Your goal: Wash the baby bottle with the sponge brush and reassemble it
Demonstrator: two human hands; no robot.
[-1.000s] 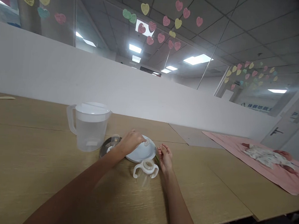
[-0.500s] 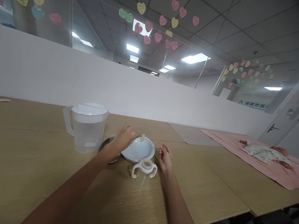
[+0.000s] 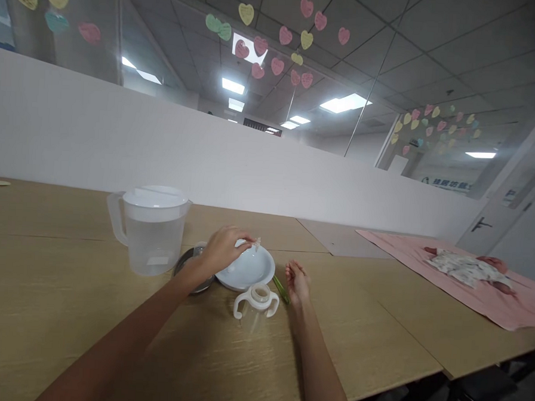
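Observation:
My left hand [image 3: 224, 247] hovers over the near edge of a white plate [image 3: 251, 270] and pinches a small clear nipple-like piece [image 3: 257, 243] between its fingertips. My right hand [image 3: 297, 283] rests on the wooden table [image 3: 64, 309], fingers loosely curled, holding nothing. Just left of that hand stands an open clear bottle with two white handles [image 3: 255, 304]. A thin green stick [image 3: 281, 288] lies between the plate and my right hand. A metal dish [image 3: 187, 268] sits partly under my left wrist.
A clear plastic jug with a white lid [image 3: 148, 227] stands left of the dish. At the right, a baby doll [image 3: 465, 268] lies on a pink cloth [image 3: 508, 303]. A white partition wall [image 3: 162, 147] runs behind the table. The table's front edge drops off at lower right.
My left hand has lifted the small clear piece slightly off the plate. My right hand has stayed in place. The view has drifted a little to the right and down.

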